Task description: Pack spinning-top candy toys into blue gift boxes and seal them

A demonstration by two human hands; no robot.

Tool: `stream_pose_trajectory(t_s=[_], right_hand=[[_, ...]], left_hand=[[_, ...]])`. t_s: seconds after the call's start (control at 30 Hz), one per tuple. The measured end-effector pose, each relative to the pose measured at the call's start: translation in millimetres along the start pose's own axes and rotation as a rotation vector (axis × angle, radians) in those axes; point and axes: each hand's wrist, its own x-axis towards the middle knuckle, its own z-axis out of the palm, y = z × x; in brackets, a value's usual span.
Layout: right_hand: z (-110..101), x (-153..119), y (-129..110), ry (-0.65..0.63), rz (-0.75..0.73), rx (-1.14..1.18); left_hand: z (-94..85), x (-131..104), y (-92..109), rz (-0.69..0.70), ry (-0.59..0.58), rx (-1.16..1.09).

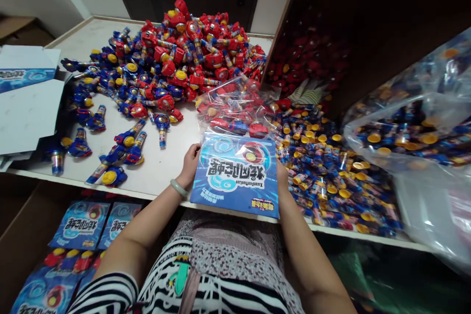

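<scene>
A blue printed box (235,174) wrapped in clear plastic lies at the table's front edge, its lettering upside down. Red and blue toys (238,126) show behind its front panel, under the loose clear film. At the box's left side is my left hand (190,163), with fingers curled against it. My right hand (282,176) grips the right side, its fingers mostly hidden by the box. The box is held between both hands.
Red toys (213,59) and blue toys (136,78) are heaped at the back. Small yellow-capped tubes (320,167) cover the right side, beside a clear plastic bag (415,157). White cartons (27,113) stand left. Packed boxes (81,223) sit below the table.
</scene>
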Motion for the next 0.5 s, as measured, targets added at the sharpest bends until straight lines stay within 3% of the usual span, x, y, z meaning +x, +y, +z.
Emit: stream_pose_trajectory(t_s=[0.2,0.3,0.43,0.5], right_hand=[[-7.8,-33.0,-2.6,0.019,-0.034,-0.029],[-7.0,-34.2,-0.7,0.073,-0.038,-0.021],[2.3,-17.9,0.3,0.149,-0.001,0.007],[5.4,-18.0,0.0,0.145,-0.009,0.028]], left_hand=[[-2.7,5.8,1.4,0.102,0.002,0.094],[-19.0,-1.5,0.0,0.106,-0.111,0.102],[-49.5,-12.8,1.8,0.106,-0.349,0.151],[-54.8,-11.7,3.5,0.122,-0.384,0.181]])
